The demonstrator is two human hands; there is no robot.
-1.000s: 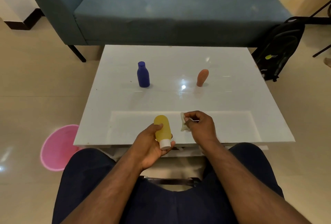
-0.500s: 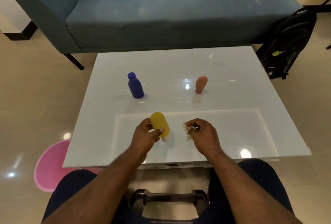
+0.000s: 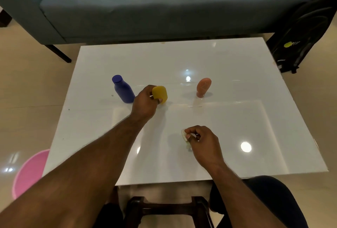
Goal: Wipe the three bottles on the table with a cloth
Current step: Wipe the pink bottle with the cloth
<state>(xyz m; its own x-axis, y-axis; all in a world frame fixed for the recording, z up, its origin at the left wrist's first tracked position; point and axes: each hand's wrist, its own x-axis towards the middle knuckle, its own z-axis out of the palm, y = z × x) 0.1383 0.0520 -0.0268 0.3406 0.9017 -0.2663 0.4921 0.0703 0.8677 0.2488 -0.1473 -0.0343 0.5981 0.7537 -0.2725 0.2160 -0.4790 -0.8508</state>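
Blue-grey sofa (image 3: 164, 3) across the far side. White glossy tabletop (image 3: 237, 118) in front of it, ceiling-light glare spots on the surface. Black backpack (image 3: 300, 32) on the floor at the far right corner of the tabletop, pink bin (image 3: 29, 173) on the floor at the left, dark wooden stool frame (image 3: 169, 207) under the near edge.

Left hand (image 3: 145, 103) reached out mid-table, fingers and thumb wrapped around the yellow bottle (image 3: 160, 93); can't tell whether its base touches the surface. Right hand (image 3: 202, 142) nearer the front edge, fingers curled, pinching a small bunched white cloth (image 3: 184, 134) just above or on the tabletop.

Blue bottle (image 3: 123, 89) upright just left of the left hand, cap on. Orange bottle (image 3: 203, 86) standing to the right, well apart from the yellow one, narrower end down.
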